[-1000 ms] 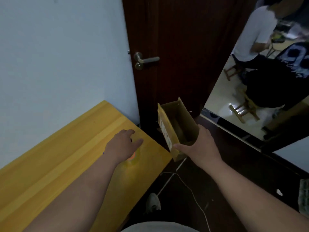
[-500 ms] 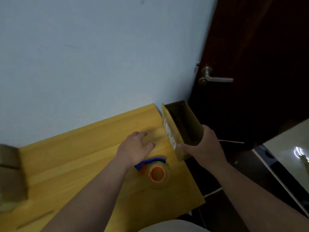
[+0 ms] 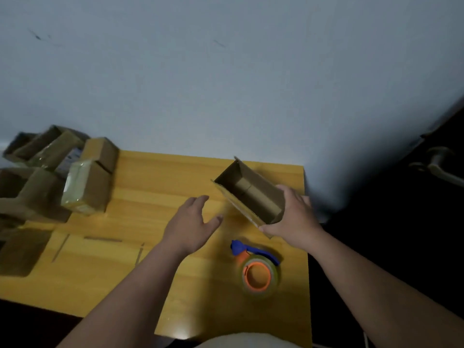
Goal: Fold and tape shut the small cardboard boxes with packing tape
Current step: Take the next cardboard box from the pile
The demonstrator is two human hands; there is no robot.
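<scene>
Over the yellow wooden table [image 3: 150, 177], our right hand [image 3: 292, 217] grips the open brown cardboard box [image 3: 248, 197], left hand [image 3: 193, 226] spread empty; we judge flap-folding comes next, then the orange-cored tape roll [image 3: 258, 273].

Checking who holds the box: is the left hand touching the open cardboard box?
Apart. The head view shows bare table between the left hand and the open cardboard box; only the right hand grips it.

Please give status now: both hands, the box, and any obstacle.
Right hand grips open cardboard box, untaped. Left hand open above table, holding nothing. Tape dispenser lies near, untouched. Nothing blocking.
</scene>
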